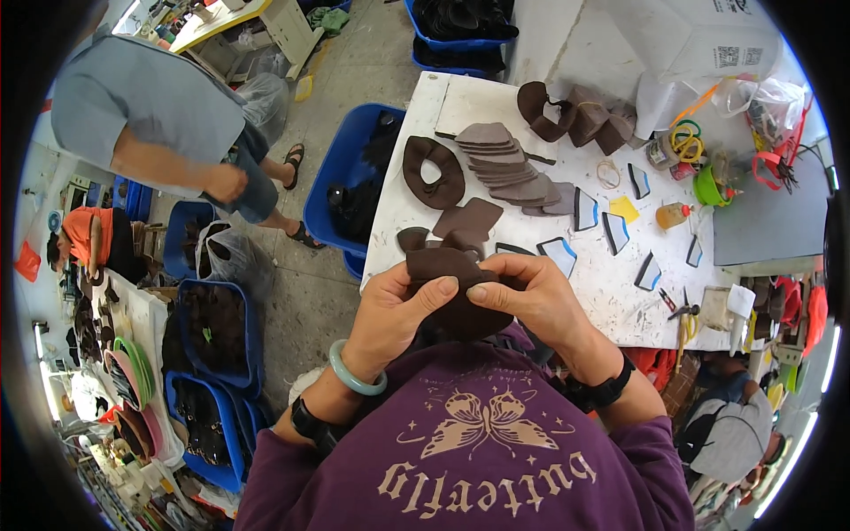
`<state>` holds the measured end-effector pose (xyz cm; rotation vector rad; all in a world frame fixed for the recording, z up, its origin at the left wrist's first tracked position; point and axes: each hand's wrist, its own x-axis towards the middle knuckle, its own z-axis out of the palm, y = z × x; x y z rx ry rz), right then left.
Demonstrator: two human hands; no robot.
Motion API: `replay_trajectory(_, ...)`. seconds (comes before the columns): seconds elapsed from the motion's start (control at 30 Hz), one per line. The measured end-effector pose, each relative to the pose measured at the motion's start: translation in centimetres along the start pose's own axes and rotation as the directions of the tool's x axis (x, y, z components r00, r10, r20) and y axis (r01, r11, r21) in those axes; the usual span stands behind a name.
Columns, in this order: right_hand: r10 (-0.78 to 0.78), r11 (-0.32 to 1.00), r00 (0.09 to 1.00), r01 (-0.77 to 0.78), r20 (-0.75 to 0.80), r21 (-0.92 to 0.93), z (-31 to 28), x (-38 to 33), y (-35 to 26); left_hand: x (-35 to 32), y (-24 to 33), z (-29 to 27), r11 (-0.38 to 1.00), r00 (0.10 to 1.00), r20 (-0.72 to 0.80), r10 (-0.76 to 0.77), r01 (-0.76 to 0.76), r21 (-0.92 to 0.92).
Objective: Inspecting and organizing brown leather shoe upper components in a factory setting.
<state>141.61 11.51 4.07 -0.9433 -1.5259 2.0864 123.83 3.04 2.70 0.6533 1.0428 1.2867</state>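
Observation:
In front of my chest, my left hand (407, 305) and my right hand (531, 292) both grip a dark brown, soft sheet-like piece (452, 264), thumbs pressed on its near side. Its lower part hangs between them, and I cannot tell whether it is one layer or more. Just beyond lie a flat dark brown piece (476, 217) and a curved dark brown collar-shaped piece (418, 186) with an opening in its middle. A fanned stack of grey-brown cut pieces (498, 159) lies farther back on the white table (611, 305).
Small black-edged panels with blue strips (616, 232) lie scattered on the right. A bottle of amber liquid (673, 214), a green cup (708, 188) and pliers (683, 310) stand or lie beyond. Blue tubs (332, 195) line the left; a person (168, 115) is there.

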Motion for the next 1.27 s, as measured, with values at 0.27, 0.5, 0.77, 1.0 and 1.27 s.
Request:
replay_trajectory(0.27, -0.105, 0.983, 0.991, 0.090, -0.088, -0.158, 0.3, -0.1, -0.4, 0.3, -0.7, 0.1, 0.992, 1.000, 0.022, 0.021, -0.018, -0.128)
replay_trajectory(0.5, -0.088, 0.977, 0.992, 0.069, -0.090, -0.200, -0.4, 0.4, 0.0, 0.5, -1.1, -0.1, 0.996, 1.000, -0.006, 0.012, -0.012, -0.086)
replay_trajectory(0.77, -0.059, 0.926, 0.998, 0.067, -0.032, 0.371, -1.0, 0.2, 0.4, 1.6, -2.0, -0.4, 0.843, 1.000, 0.002, 0.006, -0.004, -0.537)
replay_trajectory(1.0, -0.059, 0.948, 0.996, 0.037, -0.060, -0.315, -3.7, 0.2, -2.2, -1.5, 1.6, -2.8, 0.859, 0.906, 0.114, -0.408, 0.338, 0.386)
replay_trajectory(1.27, -0.005, 0.872, 0.964, 0.133, 0.265, -0.470, -3.0, -0.3, -2.4, 0.1, 1.3, -0.2, 0.857, 0.984, 0.176, -0.011, -0.082, 0.509)
